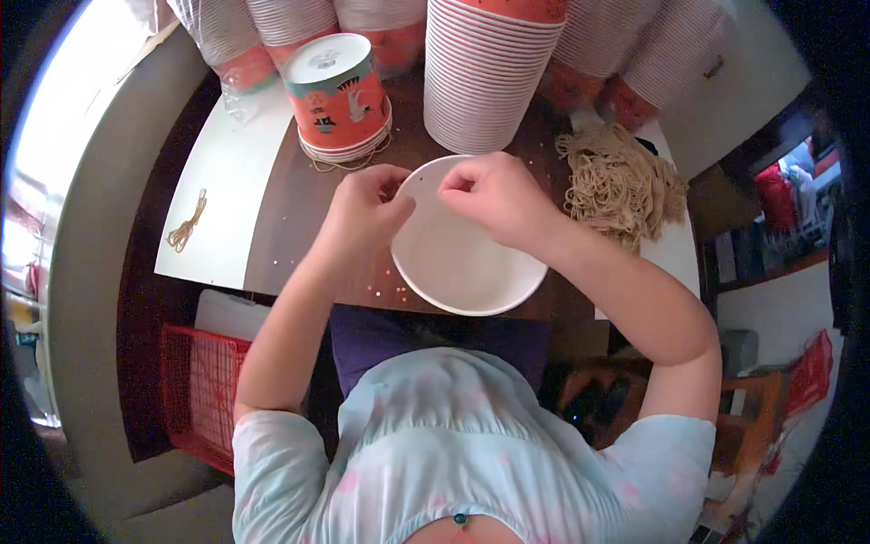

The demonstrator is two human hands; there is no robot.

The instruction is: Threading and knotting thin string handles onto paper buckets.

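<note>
A white-lined paper bucket (pixel 467 258) sits at the table's near edge, its mouth tilted toward me. A small dark hole shows near its far left rim. My left hand (pixel 367 204) is closed at that rim, thumb on the inner side and fingers partly hidden. Over the far right part of the mouth, my right hand (pixel 498 195) is pinched, thumb against curled fingers. Whatever it pinches is too small or hidden to make out. Right of it lies a heap of tan cords (pixel 621 186).
Upside-down orange and teal buckets (pixel 335 109) with cord handles stand at the far left. A tall stack of nested buckets (pixel 485 82) rises behind my hands; plastic-wrapped stacks (pixel 299 18) line the back. One looped cord (pixel 188 222) lies left. Below is a red crate (pixel 199 390).
</note>
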